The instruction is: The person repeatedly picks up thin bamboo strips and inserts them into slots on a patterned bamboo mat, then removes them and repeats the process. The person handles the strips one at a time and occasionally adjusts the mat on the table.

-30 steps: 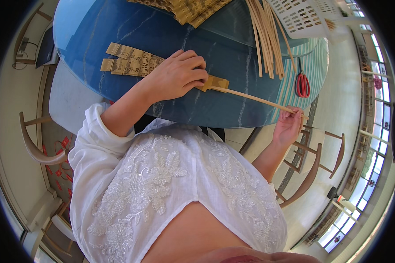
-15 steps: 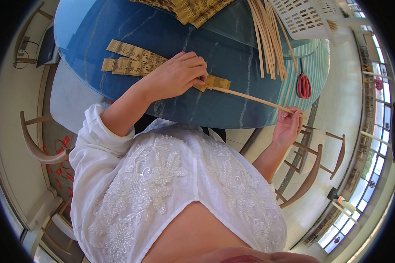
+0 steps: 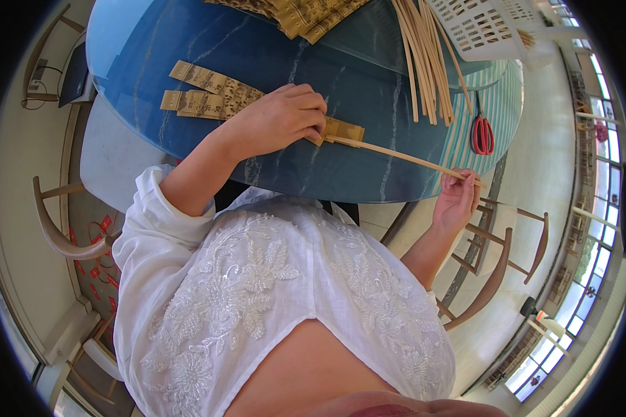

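Near the table's front edge, my left hand (image 3: 279, 119) is closed on a gold paper sleeve (image 3: 346, 131), its fingertips pinching at the sleeve's opening. Pale wooden chopsticks (image 3: 403, 158) stretch between my two hands, slanting down to the right. Their left end lies at the sleeve, and whether it sits inside is hidden by my fingers. My right hand (image 3: 456, 203), just past the table edge, pinches the chopsticks' other end. Several printed gold sleeves (image 3: 200, 104) lie overlapping on the table beside my left wrist.
A pile of gold sleeves (image 3: 313, 19) lies at the table's far side. Several loose chopsticks (image 3: 428, 66) rest beside a white slotted basket (image 3: 476, 31) at the far right. Red-handled scissors (image 3: 481, 136) lie on striped cloth (image 3: 466, 156). Wooden chairs (image 3: 490, 285) stand around the blue table (image 3: 209, 42).
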### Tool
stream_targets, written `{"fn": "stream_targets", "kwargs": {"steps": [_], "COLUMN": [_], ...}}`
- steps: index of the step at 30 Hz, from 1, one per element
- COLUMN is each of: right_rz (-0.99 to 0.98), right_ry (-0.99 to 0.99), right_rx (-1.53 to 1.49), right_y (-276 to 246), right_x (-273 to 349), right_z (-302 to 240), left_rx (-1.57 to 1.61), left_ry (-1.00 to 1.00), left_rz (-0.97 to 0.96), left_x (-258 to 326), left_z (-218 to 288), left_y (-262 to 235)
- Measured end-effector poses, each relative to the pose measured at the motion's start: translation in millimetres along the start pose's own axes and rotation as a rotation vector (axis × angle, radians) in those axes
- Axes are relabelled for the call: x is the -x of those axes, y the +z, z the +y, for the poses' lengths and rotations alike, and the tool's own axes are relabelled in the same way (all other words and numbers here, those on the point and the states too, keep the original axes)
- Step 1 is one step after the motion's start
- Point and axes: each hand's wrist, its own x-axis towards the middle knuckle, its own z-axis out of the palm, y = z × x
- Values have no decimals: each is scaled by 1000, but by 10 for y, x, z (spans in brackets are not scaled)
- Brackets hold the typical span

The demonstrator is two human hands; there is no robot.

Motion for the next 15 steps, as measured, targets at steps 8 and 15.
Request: {"fn": "stream_targets", "kwargs": {"steps": [8, 15], "right_rz": [11, 0], "right_ry": [-6, -11], "right_rx": [7, -2], "right_y": [37, 37], "right_x": [19, 21], "right_z": [-23, -21], "left_rx": [135, 9], "left_ry": [0, 3], "left_rz": [2, -6], "left_x": [51, 16], "left_z": [-35, 11], "left_y": [-43, -32]}}
